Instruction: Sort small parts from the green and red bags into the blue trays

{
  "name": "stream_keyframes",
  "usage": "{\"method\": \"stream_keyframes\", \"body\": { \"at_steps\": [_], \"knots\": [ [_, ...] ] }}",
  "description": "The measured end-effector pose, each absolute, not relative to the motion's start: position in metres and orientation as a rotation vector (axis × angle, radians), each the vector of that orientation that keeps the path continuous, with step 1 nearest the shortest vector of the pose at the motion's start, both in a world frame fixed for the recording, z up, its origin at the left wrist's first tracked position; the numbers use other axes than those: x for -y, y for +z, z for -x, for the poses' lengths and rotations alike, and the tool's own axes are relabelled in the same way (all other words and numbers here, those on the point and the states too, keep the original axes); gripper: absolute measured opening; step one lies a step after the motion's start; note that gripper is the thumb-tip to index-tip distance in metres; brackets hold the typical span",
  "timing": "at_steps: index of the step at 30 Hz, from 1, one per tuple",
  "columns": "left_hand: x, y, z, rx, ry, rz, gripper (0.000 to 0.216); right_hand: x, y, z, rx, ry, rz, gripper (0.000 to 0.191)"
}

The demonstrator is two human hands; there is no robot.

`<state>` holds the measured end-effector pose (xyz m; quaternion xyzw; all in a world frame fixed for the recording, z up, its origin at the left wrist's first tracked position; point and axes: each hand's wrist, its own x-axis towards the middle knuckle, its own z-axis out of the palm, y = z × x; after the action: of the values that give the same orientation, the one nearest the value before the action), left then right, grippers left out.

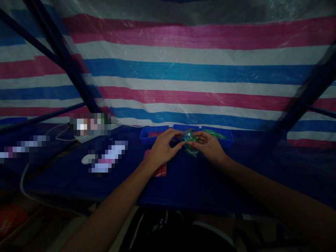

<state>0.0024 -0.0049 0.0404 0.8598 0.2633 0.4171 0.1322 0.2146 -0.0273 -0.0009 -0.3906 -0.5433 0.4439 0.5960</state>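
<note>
Both hands meet over the blue table (pixel 183 185), holding a small clear plastic bag (pixel 191 149) with green pieces inside. My left hand (pixel 166 144) pinches the bag's left side between thumb and fingers. On its right side, my right hand (pixel 207 145) grips it with curled fingers. Under my left wrist lies a flat red packet (pixel 160 170), partly covered. Just behind the hands stand several blue bins: a left bin (pixel 144 137) with reddish contents, a middle bin (pixel 183 126) mostly hidden by the hands, and a right bin (pixel 228 140) holding green pieces (pixel 214 133).
To the left are a round white object (pixel 88 159), a blurred-out flat item (pixel 110 156) and a white power strip (pixel 90 134) with cables. Blue metal posts (pixel 76 82) frame a striped plastic sheet (pixel 196 73) behind the table.
</note>
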Motion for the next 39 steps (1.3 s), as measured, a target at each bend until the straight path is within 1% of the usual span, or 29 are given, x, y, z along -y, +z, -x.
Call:
{"method": "stream_keyframes", "body": {
  "at_steps": [3,8,10,15,20,23,26,33,36,39],
  "knots": [
    [0.006,0.041,-0.003,-0.752,1.209,-2.523,0.03,0.027,0.0,-0.216,1.225,1.034,0.945,0.046],
    [0.006,0.037,-0.004,-0.743,1.066,-2.398,0.041,0.027,-0.003,-0.216,1.281,1.057,0.907,0.045],
    [0.006,0.037,-0.005,-0.752,1.057,-2.368,0.041,0.028,-0.004,-0.216,1.288,1.061,0.908,0.045],
    [0.008,0.042,-0.005,-0.775,1.144,-2.404,0.032,0.029,-0.001,-0.215,1.276,1.033,0.93,0.047],
    [0.01,0.043,-0.004,-0.766,1.228,-2.529,0.015,0.025,-0.007,-0.218,1.272,0.855,0.996,0.048],
    [0.01,0.041,-0.005,-0.704,1.123,-2.59,0.019,0.025,-0.008,-0.219,1.286,0.782,1.027,0.048],
    [0.012,0.039,-0.006,-0.68,1.027,-2.598,0.027,0.03,-0.003,-0.217,1.321,0.813,0.984,0.045],
    [0.014,0.037,-0.008,-0.88,1.031,-2.471,0.032,0.043,0.01,-0.209,1.383,0.967,0.856,0.039],
    [0.01,0.035,-0.006,-0.954,1.057,-2.472,0.03,0.047,0.011,-0.207,1.5,0.904,0.821,0.033],
    [0.007,0.035,-0.004,-0.97,1.052,-2.507,0.021,0.052,0.012,-0.205,1.619,0.833,0.781,0.027]
  ]
}}
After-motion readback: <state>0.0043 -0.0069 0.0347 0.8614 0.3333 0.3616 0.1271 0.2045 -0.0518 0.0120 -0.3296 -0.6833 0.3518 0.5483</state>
